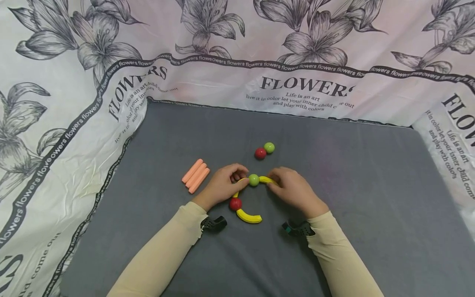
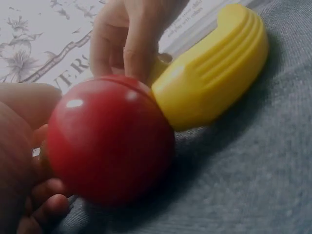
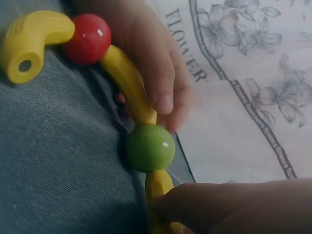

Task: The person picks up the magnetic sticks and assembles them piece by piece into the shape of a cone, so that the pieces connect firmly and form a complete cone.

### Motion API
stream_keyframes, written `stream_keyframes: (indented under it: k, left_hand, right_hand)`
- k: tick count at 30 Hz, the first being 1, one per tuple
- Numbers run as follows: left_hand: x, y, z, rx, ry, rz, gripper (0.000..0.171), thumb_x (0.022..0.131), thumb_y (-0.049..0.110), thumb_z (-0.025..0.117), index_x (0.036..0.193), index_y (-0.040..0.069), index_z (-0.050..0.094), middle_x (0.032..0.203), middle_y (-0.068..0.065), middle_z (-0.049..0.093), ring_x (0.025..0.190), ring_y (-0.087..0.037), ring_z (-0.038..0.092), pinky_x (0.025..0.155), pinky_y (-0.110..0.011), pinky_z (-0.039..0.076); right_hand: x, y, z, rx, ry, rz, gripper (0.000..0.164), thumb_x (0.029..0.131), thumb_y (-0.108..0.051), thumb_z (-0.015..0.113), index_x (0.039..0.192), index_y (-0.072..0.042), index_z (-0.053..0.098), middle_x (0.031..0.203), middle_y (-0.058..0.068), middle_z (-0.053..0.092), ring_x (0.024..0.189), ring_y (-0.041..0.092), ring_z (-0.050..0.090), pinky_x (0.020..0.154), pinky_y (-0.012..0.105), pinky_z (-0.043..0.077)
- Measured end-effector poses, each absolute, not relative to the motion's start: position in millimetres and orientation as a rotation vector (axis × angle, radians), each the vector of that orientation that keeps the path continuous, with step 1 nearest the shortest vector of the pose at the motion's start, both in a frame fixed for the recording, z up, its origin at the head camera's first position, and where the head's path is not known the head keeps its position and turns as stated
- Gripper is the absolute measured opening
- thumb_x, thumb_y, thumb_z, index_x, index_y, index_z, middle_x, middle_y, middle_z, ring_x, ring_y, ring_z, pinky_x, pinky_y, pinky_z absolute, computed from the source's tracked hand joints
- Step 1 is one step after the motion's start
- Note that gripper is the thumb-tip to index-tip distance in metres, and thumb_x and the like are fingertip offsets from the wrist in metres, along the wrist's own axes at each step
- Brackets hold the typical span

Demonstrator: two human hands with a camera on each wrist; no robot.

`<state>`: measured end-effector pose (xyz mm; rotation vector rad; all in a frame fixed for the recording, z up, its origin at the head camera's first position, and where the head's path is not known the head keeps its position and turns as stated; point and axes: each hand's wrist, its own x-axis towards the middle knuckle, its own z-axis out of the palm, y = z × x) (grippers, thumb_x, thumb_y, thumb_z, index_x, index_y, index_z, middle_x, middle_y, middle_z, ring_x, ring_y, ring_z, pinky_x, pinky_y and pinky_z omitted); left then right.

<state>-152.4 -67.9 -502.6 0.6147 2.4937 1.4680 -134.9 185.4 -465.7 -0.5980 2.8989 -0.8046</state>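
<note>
My left hand (image 1: pixel 222 181) holds a curved yellow piece (image 3: pixel 126 78) that joins a red ball (image 1: pixel 235 203) to a green ball (image 1: pixel 254 180). On the green ball's other side, my right hand (image 1: pixel 295 190) pinches a second curved yellow piece (image 1: pixel 265 180), whose end touches that ball. A third yellow piece (image 1: pixel 248 217) curves away from the red ball towards the person; its free end shows a round dark spot in the right wrist view. Together they form an open arc lying on the grey cloth. Fingers partly hide both held pieces.
Behind the hands, a loose red ball (image 1: pixel 260 153) and a green ball (image 1: pixel 269 147) sit side by side on the grey cloth (image 1: pixel 352 173). Three salmon-coloured sticks (image 1: pixel 195 175) lie parallel, left of the left hand. Flower-printed fabric (image 1: pixel 222 86) borders the surface.
</note>
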Motion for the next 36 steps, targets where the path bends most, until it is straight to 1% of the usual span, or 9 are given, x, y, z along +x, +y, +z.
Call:
stream_keyframes:
  k: [7,13,17,22,25,27,29,32,36]
  left_hand:
    - [-154.3,-66.9,-496.5,0.682,2.544,1.306,0.037,0.099,0.031,0.074,0.133,0.016,0.071,0.115,0.003,0.068,0.1,-0.014,0.059,0.089,-0.034,0.05]
    - [-157.3,-67.0,-496.7,0.691,2.549,1.28,0.036,0.099,0.031,0.075,0.132,0.017,0.072,0.117,0.003,0.068,0.103,-0.014,0.059,0.091,-0.035,0.05]
    - [-157.8,-68.0,-498.0,0.664,2.553,1.296,0.034,0.098,0.031,0.076,0.129,0.017,0.073,0.113,0.004,0.068,0.098,-0.014,0.059,0.088,-0.034,0.05]
    - [-157.6,-68.2,-502.5,0.66,2.562,1.285,0.035,0.097,0.031,0.076,0.129,0.017,0.072,0.108,0.004,0.067,0.094,-0.013,0.058,0.085,-0.032,0.049]
    - [-156.7,-68.1,-503.9,0.678,2.563,1.282,0.039,0.098,0.03,0.075,0.134,0.015,0.07,0.11,0.002,0.067,0.094,-0.014,0.058,0.084,-0.032,0.049]
    - [-156.1,-68.0,-504.7,0.694,2.567,1.277,0.04,0.099,0.029,0.075,0.136,0.015,0.07,0.113,0.001,0.067,0.096,-0.014,0.058,0.085,-0.033,0.049]
    - [-155.6,-68.0,-505.4,0.709,2.572,1.266,0.04,0.099,0.028,0.074,0.136,0.015,0.07,0.115,0.001,0.067,0.098,-0.015,0.058,0.086,-0.033,0.049]
    - [-155.0,-68.3,-505.9,0.712,2.579,1.258,0.037,0.099,0.029,0.074,0.133,0.016,0.072,0.119,0.001,0.067,0.101,-0.015,0.058,0.088,-0.034,0.049]
    - [-154.8,-69.1,-503.7,0.682,2.567,1.27,0.036,0.099,0.03,0.074,0.133,0.017,0.072,0.124,0.001,0.068,0.102,-0.015,0.059,0.091,-0.035,0.05]
  right_hand:
    - [-137.2,177.3,-469.0,-0.661,2.934,-0.776,0.017,0.096,-0.015,0.076,0.112,-0.008,0.076,0.087,0.0,0.062,0.073,0.016,0.054,0.069,0.036,0.048]
    - [-146.5,177.5,-467.0,-0.678,2.875,-0.849,0.018,0.098,-0.018,0.076,0.113,-0.007,0.075,0.094,0.003,0.067,0.079,0.016,0.06,0.074,0.039,0.053]
    - [-162.3,177.0,-459.1,-0.634,2.819,-0.9,0.024,0.102,-0.021,0.071,0.12,-0.005,0.073,0.098,0.005,0.068,0.081,0.017,0.064,0.075,0.04,0.055]
    - [-185.4,172.5,-447.8,-0.601,2.87,-0.736,0.036,0.102,-0.018,0.068,0.136,-0.005,0.066,0.098,0.008,0.068,0.076,0.02,0.062,0.069,0.041,0.053]
    - [-196.6,167.3,-445.7,-0.608,2.884,-0.621,0.043,0.102,-0.017,0.068,0.143,-0.006,0.062,0.106,0.012,0.071,0.081,0.023,0.065,0.072,0.043,0.054]
    - [-201.7,163.8,-445.8,-0.611,2.889,-0.549,0.046,0.101,-0.016,0.068,0.145,-0.006,0.06,0.116,0.014,0.072,0.092,0.027,0.068,0.078,0.045,0.057]
    - [-204.7,160.7,-445.7,-0.61,2.898,-0.472,0.048,0.1,-0.017,0.07,0.146,-0.004,0.059,0.123,0.016,0.072,0.101,0.031,0.07,0.085,0.049,0.058]
    - [-207.3,157.0,-446.8,-0.606,2.913,-0.38,0.047,0.1,-0.019,0.072,0.143,-0.004,0.061,0.127,0.017,0.071,0.107,0.033,0.07,0.09,0.051,0.057]
    - [-207.7,155.1,-447.1,-0.621,2.937,-0.355,0.039,0.098,-0.023,0.076,0.132,-0.006,0.067,0.111,0.013,0.074,0.093,0.03,0.07,0.08,0.047,0.058]
